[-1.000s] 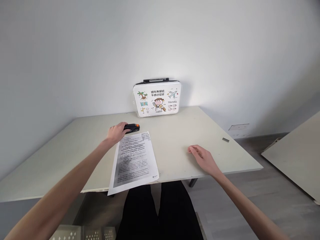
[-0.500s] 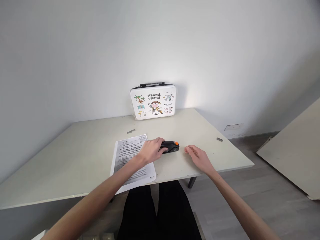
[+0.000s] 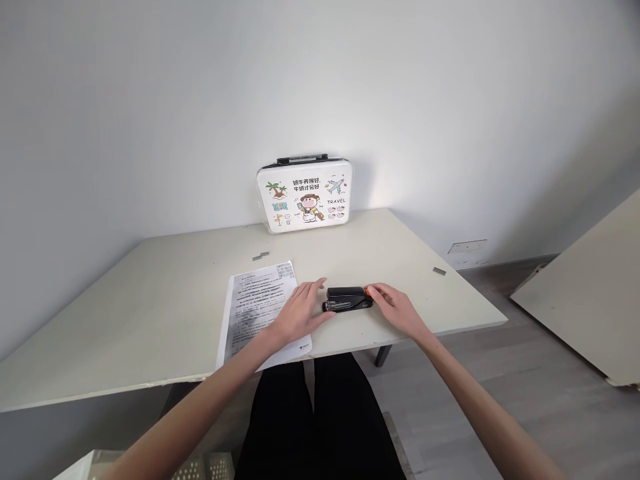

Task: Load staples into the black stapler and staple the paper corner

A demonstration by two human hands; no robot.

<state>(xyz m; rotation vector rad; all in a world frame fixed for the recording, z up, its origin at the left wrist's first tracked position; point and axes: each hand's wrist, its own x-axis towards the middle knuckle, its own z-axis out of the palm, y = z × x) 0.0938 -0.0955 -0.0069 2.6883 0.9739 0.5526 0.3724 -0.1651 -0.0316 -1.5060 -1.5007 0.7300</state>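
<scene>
A black stapler (image 3: 347, 299) with an orange end lies on the pale table, just right of the printed paper (image 3: 255, 307). My right hand (image 3: 397, 310) has its fingers closed round the stapler's orange end. At the other end, my left hand (image 3: 299, 313) is open, thumb and fingers spread apart, over the right part of the paper. A narrow gap shows between its fingertips and the stapler. The hand and forearm hide some of the print.
A white case (image 3: 306, 197) with cartoon pictures stands against the wall at the back of the table (image 3: 150, 307). Small staple strips (image 3: 261, 256) lie behind the paper, and another strip (image 3: 439, 271) rests near the right edge. A white panel (image 3: 590, 293) leans at the right.
My left hand has let go of the stapler and spread its fingers. My right hand has moved left and taken the orange end. The stapler has shifted slightly right.
</scene>
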